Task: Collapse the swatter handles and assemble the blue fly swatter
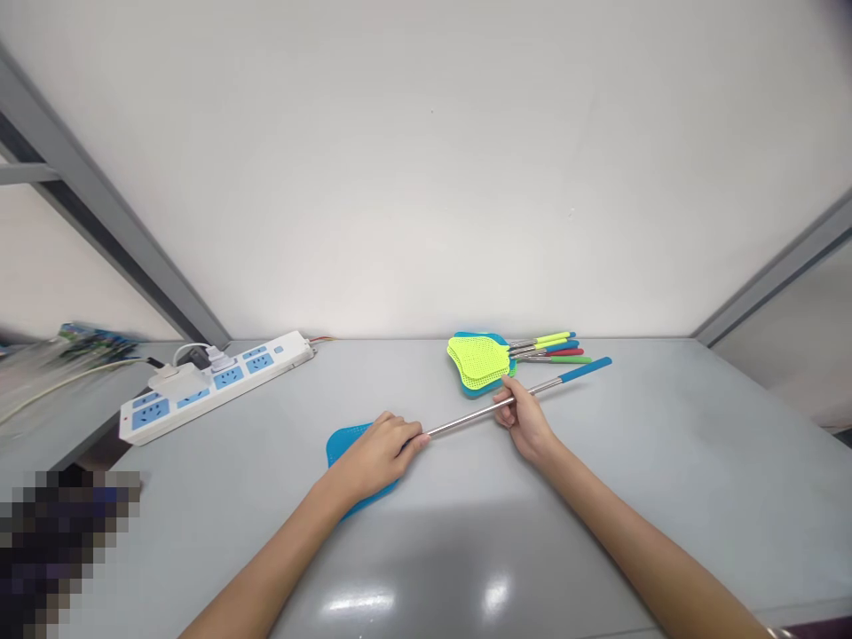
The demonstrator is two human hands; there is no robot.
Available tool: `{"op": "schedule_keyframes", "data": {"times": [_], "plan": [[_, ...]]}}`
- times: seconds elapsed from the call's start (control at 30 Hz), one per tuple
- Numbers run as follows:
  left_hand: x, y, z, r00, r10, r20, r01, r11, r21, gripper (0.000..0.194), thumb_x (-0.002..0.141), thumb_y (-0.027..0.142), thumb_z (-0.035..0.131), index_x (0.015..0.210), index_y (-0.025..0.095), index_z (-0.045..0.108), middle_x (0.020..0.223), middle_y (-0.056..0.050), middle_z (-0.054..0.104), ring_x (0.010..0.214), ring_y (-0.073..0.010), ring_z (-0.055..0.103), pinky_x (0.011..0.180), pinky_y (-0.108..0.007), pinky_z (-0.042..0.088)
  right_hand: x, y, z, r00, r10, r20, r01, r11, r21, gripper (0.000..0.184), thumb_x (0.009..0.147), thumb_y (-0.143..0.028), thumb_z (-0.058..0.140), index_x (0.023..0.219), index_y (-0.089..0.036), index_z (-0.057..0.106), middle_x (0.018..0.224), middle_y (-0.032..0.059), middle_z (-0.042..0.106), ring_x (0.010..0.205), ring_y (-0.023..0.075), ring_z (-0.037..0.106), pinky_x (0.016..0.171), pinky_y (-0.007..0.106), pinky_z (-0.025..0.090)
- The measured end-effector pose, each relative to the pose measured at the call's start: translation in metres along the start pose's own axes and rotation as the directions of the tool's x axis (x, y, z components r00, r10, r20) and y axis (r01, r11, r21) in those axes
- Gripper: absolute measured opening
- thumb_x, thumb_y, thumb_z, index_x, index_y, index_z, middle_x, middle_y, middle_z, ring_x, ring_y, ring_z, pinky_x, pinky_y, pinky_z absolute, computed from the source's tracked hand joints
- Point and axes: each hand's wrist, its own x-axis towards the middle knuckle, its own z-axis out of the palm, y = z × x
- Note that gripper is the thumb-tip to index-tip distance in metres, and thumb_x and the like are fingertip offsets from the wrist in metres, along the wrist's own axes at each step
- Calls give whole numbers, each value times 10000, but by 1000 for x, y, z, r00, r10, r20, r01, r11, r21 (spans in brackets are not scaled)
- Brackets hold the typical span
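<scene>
A blue fly swatter [466, 417] with a long metal rod and a blue grip is held across the middle of the table. My left hand [384, 453] is closed around the rod where it meets the blue head, covering much of that head. Farther along the rod, my right hand [524, 419] pinches it between thumb and fingers, short of the blue grip. Just behind my right hand lies a pile of fly swatters [477, 359], yellow-green and blue heads stacked, with yellow, blue, red and green grips pointing right.
A white power strip [219, 386] with blue sockets, plugs and cables lies at the left. A white wall [426, 177] rises behind the grey table [666, 461]. Grey metal posts stand at both sides. Blurred plastic-wrapped items [80, 364] lie at far left.
</scene>
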Motion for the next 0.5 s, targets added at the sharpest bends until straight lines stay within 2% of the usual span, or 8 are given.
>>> {"op": "schedule_keyframes", "data": {"times": [0.4,0.5], "plan": [[1,3,0,1000,-16,-9,15,999,-39,359,857,366,206,675,194,464,625,4,483,667,-135,449,704,-278,351,1,1,-1,1000,-7,17,6,1000,30,329,706,-377,488,471,-147,496,288,-59,313,295,41,224,329,191,175],[1,3,-3,1000,-7,-26,6,999,-33,357,858,350,210,663,189,462,618,5,484,665,-134,452,705,-277,350,3,-1,-2,999,-50,-22,52,996,79,342,704,-403,472,469,-154,481,296,-68,290,293,38,203,320,188,158]]}}
